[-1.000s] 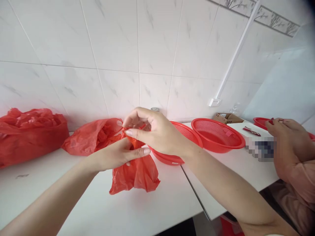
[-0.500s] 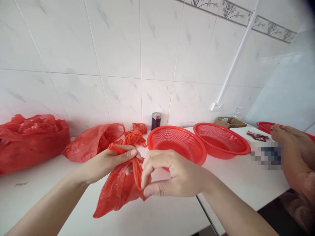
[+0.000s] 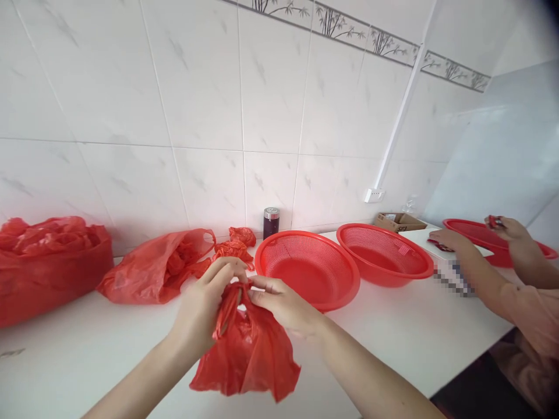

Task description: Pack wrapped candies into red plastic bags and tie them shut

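Observation:
A red plastic bag [image 3: 251, 358] hangs down over the white table between my hands, its top bunched up. My left hand [image 3: 213, 297] is closed on the gathered top from the left, with the fingers bent over it. From the right, my right hand [image 3: 273, 299] pinches the same gathered part between thumb and fingers. A loop of red plastic droops beside my left palm. The bag's lower edge spreads out wide. My left fingertips are partly hidden behind the plastic.
Red plastic bags stuffed with crumpled plastic, one large [image 3: 52, 273] and one smaller [image 3: 140, 270], lie at left. Crumpled red bags [image 3: 233, 251] and a dark bottle [image 3: 271, 224] stand near the wall. Red baskets [image 3: 305, 279] fill the middle and right. A co-worker's arms [image 3: 484, 288] reach in at right.
The bag has turned and now hangs straight down with its top gathered. My right hand has moved up to meet my left. The co-worker's hands have moved apart, one lifting a small item.

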Demonstrator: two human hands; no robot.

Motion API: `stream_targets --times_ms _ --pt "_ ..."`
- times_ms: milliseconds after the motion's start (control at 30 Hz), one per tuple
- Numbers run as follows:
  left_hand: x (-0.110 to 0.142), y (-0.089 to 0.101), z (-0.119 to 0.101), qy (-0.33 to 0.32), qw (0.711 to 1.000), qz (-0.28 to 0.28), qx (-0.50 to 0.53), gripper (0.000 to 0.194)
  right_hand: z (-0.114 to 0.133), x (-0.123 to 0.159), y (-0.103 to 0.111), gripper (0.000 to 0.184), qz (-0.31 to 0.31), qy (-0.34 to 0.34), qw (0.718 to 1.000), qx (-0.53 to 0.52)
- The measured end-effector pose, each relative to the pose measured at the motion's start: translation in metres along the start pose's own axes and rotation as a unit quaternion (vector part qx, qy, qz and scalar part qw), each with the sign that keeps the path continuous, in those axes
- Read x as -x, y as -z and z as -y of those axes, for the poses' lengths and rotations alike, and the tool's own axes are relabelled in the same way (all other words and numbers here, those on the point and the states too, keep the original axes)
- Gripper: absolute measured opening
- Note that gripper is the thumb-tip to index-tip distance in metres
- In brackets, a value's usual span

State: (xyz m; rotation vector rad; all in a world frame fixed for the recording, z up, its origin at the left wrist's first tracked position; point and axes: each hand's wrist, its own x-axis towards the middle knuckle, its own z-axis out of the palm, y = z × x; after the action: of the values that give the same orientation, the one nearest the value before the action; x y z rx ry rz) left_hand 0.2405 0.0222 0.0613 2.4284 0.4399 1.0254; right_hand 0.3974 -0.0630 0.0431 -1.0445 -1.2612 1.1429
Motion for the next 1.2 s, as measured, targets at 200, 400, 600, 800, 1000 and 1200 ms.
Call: stream_targets --times_ms 200,400,600,800,1000,1200 --pt "0.011 0.013 -0.016 -0.003 0.969 0.225 0.102 0.044 0.010 0.031 0.006 0.020 0.014 0.020 0.998 0.055" --pt "0.052 0.022 0.005 0.185 0.948 0.224 0.130 0.035 -0.013 0.070 0.000 0.026 -0.067 0.000 0.990 0.125" --pt "0.085 0.028 0.042 0.316 0.918 0.168 0.170 0.040 -0.049 0.102 0.040 0.035 -0.199 -0.057 0.970 0.125" --pt "0.087 -0.026 0.028 0.353 0.908 0.087 0.208 0.042 -0.072 0.091 0.023 0.027 -0.295 -0.024 0.930 0.220" --pt "0.090 -0.098 0.041 0.312 0.937 -0.002 0.157 0.038 -0.131 0.071 -0.021 0.042 -0.357 -0.033 0.879 0.315" --pt "0.081 -0.114 0.072 0.303 0.951 0.055 0.023 0.021 -0.150 0.073 0.003 0.007 -0.313 0.004 0.915 0.255"
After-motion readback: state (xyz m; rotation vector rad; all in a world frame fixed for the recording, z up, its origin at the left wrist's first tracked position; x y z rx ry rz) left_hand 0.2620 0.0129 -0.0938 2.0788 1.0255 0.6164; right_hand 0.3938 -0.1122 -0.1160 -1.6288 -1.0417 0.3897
